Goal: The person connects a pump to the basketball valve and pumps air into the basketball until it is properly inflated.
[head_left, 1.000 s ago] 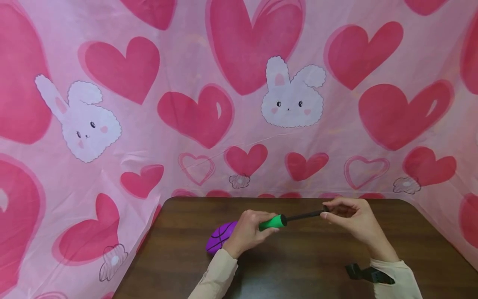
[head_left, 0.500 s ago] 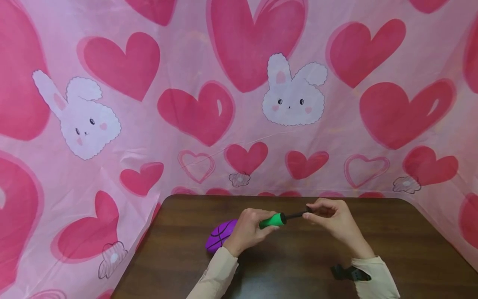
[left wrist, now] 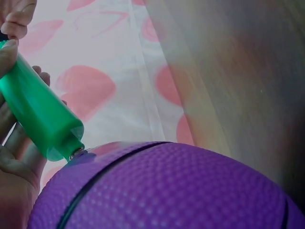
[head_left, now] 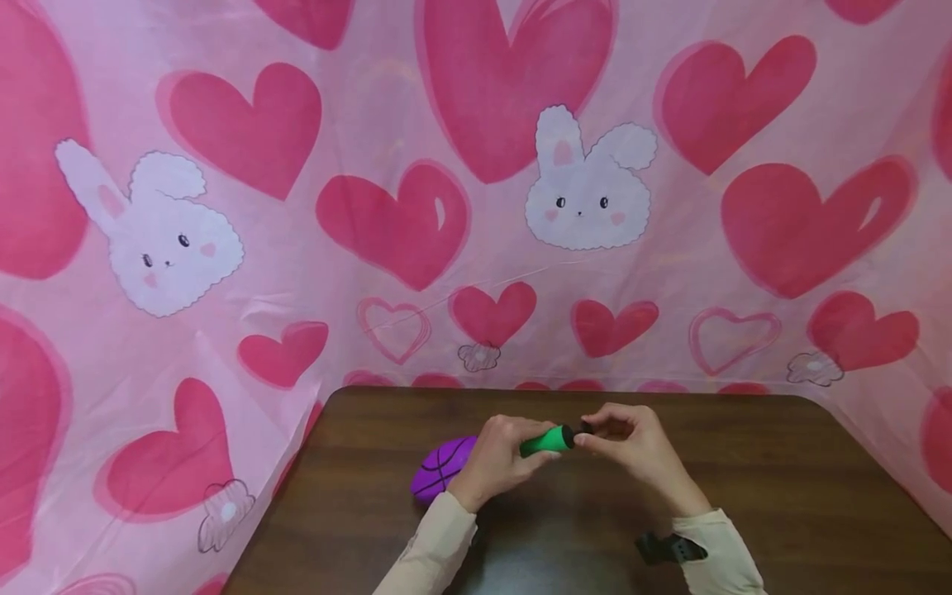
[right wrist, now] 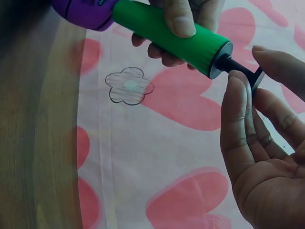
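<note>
My left hand [head_left: 494, 459] grips the green barrel of a small hand pump [right wrist: 174, 40]. At its far end the pump meets a purple ball [left wrist: 190, 186] with black seam lines; a short metal tip shows at the ball's surface in the left wrist view. My right hand [right wrist: 267, 143] pinches the black handle [right wrist: 257, 78] of the pump rod between thumb and fingers. Only a short stretch of rod shows between handle and barrel. In the head view the ball is partly hidden behind my left hand and wrist.
A dark brown wooden table [head_left: 372, 545] lies under my hands. Behind it hangs a pink cloth [head_left: 506, 264] printed with hearts and rabbits. A black strap device [head_left: 669, 547] sits at my right wrist by the sleeve.
My right hand has moved left toward my left hand, pushing the black rod into the green barrel. The left hand and the ball have stayed nearly in place.
</note>
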`<state>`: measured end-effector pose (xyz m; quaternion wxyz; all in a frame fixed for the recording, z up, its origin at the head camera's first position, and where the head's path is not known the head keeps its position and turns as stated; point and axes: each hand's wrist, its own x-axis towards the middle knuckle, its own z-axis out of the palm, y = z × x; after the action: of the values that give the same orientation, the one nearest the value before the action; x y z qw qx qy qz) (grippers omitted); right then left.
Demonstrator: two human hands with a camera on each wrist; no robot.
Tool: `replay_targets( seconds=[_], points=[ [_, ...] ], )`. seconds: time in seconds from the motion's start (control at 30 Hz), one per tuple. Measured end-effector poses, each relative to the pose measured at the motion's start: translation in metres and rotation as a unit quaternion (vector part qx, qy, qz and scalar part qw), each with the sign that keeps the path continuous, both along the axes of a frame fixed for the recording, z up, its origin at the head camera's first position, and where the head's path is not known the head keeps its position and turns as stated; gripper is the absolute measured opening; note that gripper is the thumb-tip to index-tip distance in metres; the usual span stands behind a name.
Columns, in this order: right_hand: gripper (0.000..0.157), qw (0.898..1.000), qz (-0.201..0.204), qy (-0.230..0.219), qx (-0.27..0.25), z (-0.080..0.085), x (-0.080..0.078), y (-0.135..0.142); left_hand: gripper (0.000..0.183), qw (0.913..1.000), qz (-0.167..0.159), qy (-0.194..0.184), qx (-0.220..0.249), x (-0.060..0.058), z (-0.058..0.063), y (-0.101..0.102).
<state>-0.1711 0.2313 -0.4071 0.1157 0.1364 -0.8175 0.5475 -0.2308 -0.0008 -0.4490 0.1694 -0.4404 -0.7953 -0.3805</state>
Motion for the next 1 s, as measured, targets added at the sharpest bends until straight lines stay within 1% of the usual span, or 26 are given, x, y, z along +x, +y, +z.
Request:
replay_targets(
  seconds=[0.17,0.3,0.43,0.6,0.67,0.8,0.9,1.0],
  points=[
    [0.018,1.000,0.004,0.006,0.014,0.003,0.003,0.000,0.036,0.9999,-0.005,-0.009,0.001,0.001,0.000,-0.001],
    [0.017,1.000,0.011,0.025,0.011,0.007,0.005,0.004,0.037,0.9999,-0.010,-0.001,0.002,-0.001,0.000,-0.003],
    [0.017,0.999,0.011,0.050,0.002,0.016,0.009,0.014,0.039,0.9999,-0.011,0.007,0.006,-0.003,0.000,-0.004],
    [0.018,0.998,-0.001,0.068,-0.006,0.025,0.017,0.031,0.040,0.9999,-0.011,-0.003,0.002,-0.004,-0.001,-0.004],
    [0.020,0.997,-0.007,0.076,-0.012,0.028,0.020,0.039,0.040,0.9999,-0.010,-0.002,0.001,-0.004,-0.002,-0.004],
    [0.031,0.996,-0.013,0.084,-0.037,0.033,0.025,0.051,0.040,0.9999,-0.009,0.008,0.004,-0.004,-0.001,-0.004],
    [0.035,0.995,-0.002,0.083,-0.062,0.036,0.027,0.056,0.039,0.9999,-0.010,0.008,0.007,-0.004,0.000,-0.005],
    [0.036,0.993,0.013,0.084,-0.078,0.037,0.027,0.057,0.039,0.9999,-0.010,-0.001,0.006,-0.004,0.000,-0.005]
  ],
)
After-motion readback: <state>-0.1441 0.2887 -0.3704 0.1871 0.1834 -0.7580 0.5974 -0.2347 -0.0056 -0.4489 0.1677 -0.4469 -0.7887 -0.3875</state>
